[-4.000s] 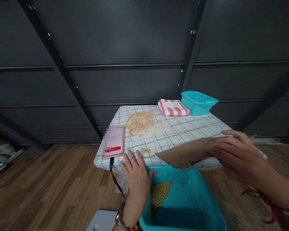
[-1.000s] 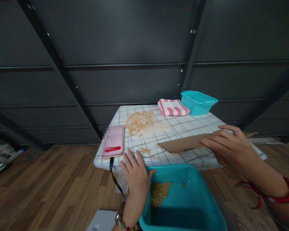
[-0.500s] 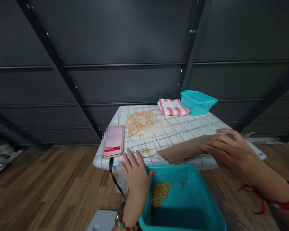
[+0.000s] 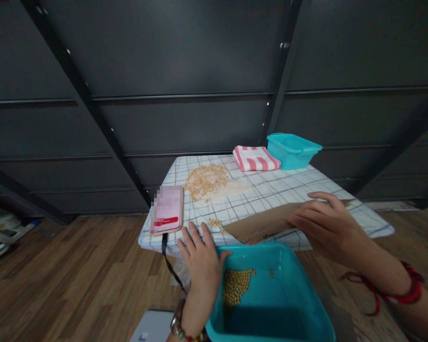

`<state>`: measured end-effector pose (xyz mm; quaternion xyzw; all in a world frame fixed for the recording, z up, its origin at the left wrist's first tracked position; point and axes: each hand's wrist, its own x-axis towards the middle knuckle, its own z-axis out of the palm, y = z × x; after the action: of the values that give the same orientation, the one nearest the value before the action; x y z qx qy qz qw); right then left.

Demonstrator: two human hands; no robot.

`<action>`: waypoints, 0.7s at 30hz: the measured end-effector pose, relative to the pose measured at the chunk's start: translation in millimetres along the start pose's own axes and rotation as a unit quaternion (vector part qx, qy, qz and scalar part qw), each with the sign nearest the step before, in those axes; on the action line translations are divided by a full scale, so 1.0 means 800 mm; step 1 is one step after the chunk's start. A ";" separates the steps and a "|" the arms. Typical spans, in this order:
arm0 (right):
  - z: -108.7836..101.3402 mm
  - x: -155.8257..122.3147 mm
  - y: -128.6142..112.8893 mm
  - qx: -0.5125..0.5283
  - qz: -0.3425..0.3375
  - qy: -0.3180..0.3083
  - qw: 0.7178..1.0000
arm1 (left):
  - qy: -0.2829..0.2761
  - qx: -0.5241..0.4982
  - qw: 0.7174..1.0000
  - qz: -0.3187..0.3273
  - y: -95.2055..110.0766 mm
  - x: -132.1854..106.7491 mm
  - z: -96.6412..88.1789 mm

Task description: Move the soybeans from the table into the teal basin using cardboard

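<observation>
In our head view, the basin (image 4: 271,297) is smooth teal plastic. Just beyond its far rim, our right hand (image 4: 328,228) pinches flat brown cardboard (image 4: 264,223), its edge ragged; our left hand (image 4: 204,263), fingers spread, covers the basin's far left corner. Round beans (image 4: 236,285) lie inside; farther beyond the basin, a grainy golden-white pile (image 4: 207,180).

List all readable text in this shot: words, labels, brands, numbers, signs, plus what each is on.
None readable.
Pink phone: screen partly pixelated, red band shows, any text too small to read.
Grey flat object at the bottom edge: pale mark, too blurred to read.
Cardboard piece: no print visible on the side shown.
</observation>
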<state>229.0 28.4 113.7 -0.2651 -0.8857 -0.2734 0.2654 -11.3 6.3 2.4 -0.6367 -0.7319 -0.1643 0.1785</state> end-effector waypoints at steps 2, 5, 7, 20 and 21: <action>0.001 0.003 -0.001 0.007 -0.015 0.006 1.000 | -0.004 -0.004 1.000 -0.002 0.001 0.000 -0.001; -0.001 0.004 0.000 0.020 -0.038 0.010 0.999 | -0.009 -0.004 1.000 -0.002 0.000 0.000 -0.002; -0.004 0.001 0.002 0.032 -0.040 0.002 0.999 | -0.012 -0.005 1.000 -0.001 0.000 0.000 -0.002; -0.024 0.002 0.011 0.024 0.004 -0.019 1.000 | -0.013 -0.009 1.000 0.001 -0.002 0.000 0.002; -0.022 0.004 0.010 0.010 0.004 -0.017 1.000 | -0.014 -0.010 1.000 0.001 -0.002 0.000 0.003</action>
<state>237.3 24.5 130.9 -0.2709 -0.8916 -0.2592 0.2538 -13.3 7.0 0.4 -0.6411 -0.7324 -0.1623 0.1620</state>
